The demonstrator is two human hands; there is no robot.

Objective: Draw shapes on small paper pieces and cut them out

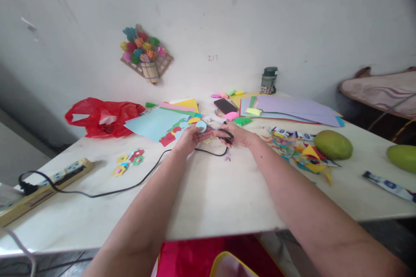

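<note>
Head view: behind everything rises a smooth pale wall (pixel 208 17), faintly stained, with small reddish characters that read "Z17" or "217". Against it stands a white, flat-topped table (pixel 224 199). Broad sheets lie across its far side, a lilac sheet (pixel 292 108) topping the right-hand stack and a pale-blue sheet (pixel 146 123) on the left, beside a crumpled, shiny red plastic bag (pixel 97 108). A long, box-shaped power strip (pixel 42 197) slants along the left edge. On the wall hangs a diamond-shaped woven lattice bearing many-coloured flowers (pixel 144 49). Two smooth, oval green fruits (pixel 333 144) sit at right, near ragged paper scraps (pixel 292 151). The left hand (pixel 191 137) is nearly closed, its thumb and fingers pinching a disc; the right hand (pixel 238 134) curls around black scissor handles. A squeezable blue-and-white tube (pixel 388 185) carries lettering too blurred to read. The scissors (pixel 227 135) are between the hands, above the table's middle, their long axis running mostly sideways, handles right, blades leftward and slightly away; how wide the blades part cannot be told. Smallest is the round, light-blue paper disc (pixel 200 126), just beside the blades, flat face toward the camera.
</note>
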